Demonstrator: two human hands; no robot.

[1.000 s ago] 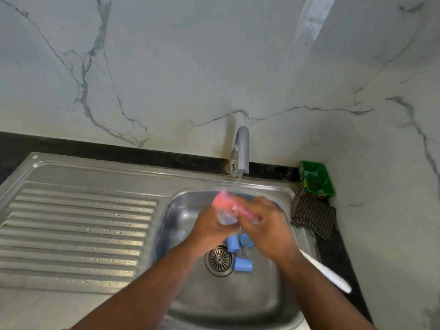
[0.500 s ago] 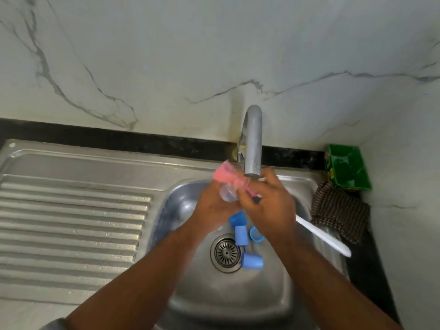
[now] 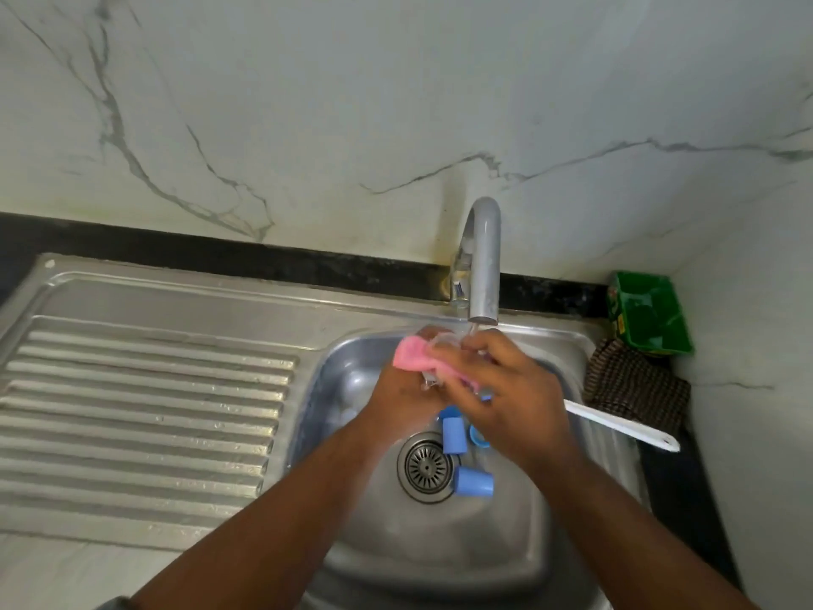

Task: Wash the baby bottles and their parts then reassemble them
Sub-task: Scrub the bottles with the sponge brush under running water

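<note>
The ribbed steel drainboard [image 3: 145, 411] fills the left of the frame, wet with droplets. In the middle, over the sink [image 3: 343, 389], the left hand [image 3: 396, 398] curls around a small clear bottle part [image 3: 433, 378], holding it just under the tap [image 3: 484, 266], where a thin stream of water falls. The right hand [image 3: 510, 394] grips a pink sponge [image 3: 411, 354] wrapped against that clear part.

Below the hands, on the sink floor beside the drain [image 3: 426, 466], lie two blue caps [image 3: 454, 435], one near the drain's lower right [image 3: 473, 481], and a blue ring [image 3: 478, 438] partly hidden by the right hand.

At right, a white handle [image 3: 624, 429] rests across the sink edge, with a checked cloth [image 3: 633, 385] and a green box [image 3: 651, 314] in the corner.
</note>
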